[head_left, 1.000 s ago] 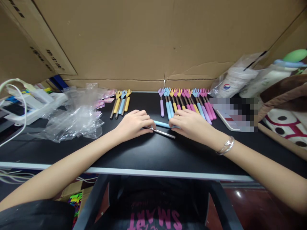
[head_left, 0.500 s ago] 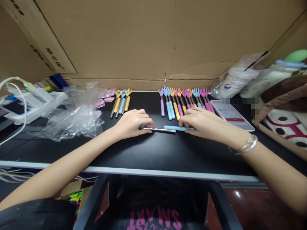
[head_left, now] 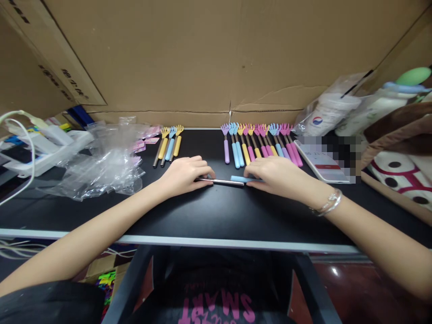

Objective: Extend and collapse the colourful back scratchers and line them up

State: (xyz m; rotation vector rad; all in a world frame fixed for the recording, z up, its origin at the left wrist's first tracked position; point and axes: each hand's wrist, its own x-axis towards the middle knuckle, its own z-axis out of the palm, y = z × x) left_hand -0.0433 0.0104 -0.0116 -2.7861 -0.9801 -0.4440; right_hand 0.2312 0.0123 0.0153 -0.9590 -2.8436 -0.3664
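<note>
My left hand (head_left: pixel 185 176) is closed in a pinch on a thin silver metal rod (head_left: pixel 224 182), which lies sideways just above or on the black desk. My right hand (head_left: pixel 278 176) pinches a light blue tube-shaped handle (head_left: pixel 239 179); its far part is hidden under my fingers. The rod's right end and the handle's left end overlap side by side, the handle slightly behind. Beyond my right hand lies a row of small claw-headed back scratchers (head_left: pixel 248 148) in purple, blue, yellow and pink. Behind my left hand are a few more back scratchers (head_left: pixel 171 144) in yellow and blue.
Crumpled clear plastic bags (head_left: pixel 104 166) and a white power strip (head_left: pixel 50 150) with cables lie at the left. To the right are a phone (head_left: pixel 320 164), a bagged cup (head_left: pixel 330 112), a bottle (head_left: pixel 388 105) and a patterned bag (head_left: pixel 401 175). A cardboard wall (head_left: pixel 189 58) stands behind.
My right hand has shifted left along the blue handle, closer to the rod. My left hand stays on the rod. The whole view has moved slightly.
</note>
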